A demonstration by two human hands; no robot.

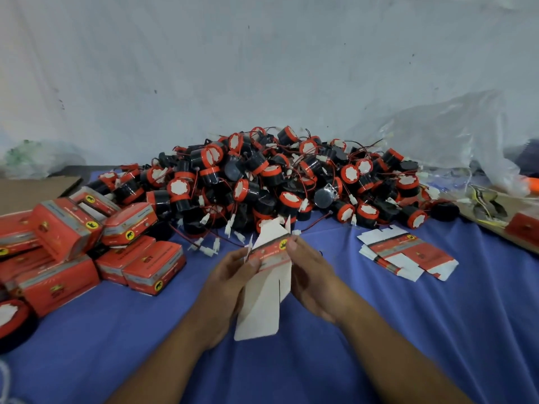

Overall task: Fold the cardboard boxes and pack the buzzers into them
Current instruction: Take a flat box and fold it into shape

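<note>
White wall (204, 68) fills the whole top of frame, w/ dark specks on it. Below it, the counter (437, 330) under a blue cloth runs across the bottom half.

Ctr frame, big one: the buzzer pile (271, 182), black bodies w/ red caps and white labels, red wires and white plugs tangled all thru it, heaped against the wall. Upper right, a clear plastic bag (437, 135) slumps beside the pile.

Left side of frame, the closed boxes (67, 258), red w/ grey bands and yellow logos, jumbled and stacked, touching the pile's left edge. Behind them, far left, a brown cardboard sheet (29, 191).

Right of ctr, the flat box blanks (405, 255) lie in a loose fanned stack on the cloth, just in front of the pile.

Lower ctr now: the half-open box (268, 275) is up off the cloth, red band on top, white flaps hanging down and sticking up. Left hand (233, 272) has its fingers curled round the box's left edge; right hand (312, 275) pinches the right edge, thumb on the printed face.

Bottom-left edge, one lone buzzer (11, 319), half cut off by the frame.
</note>
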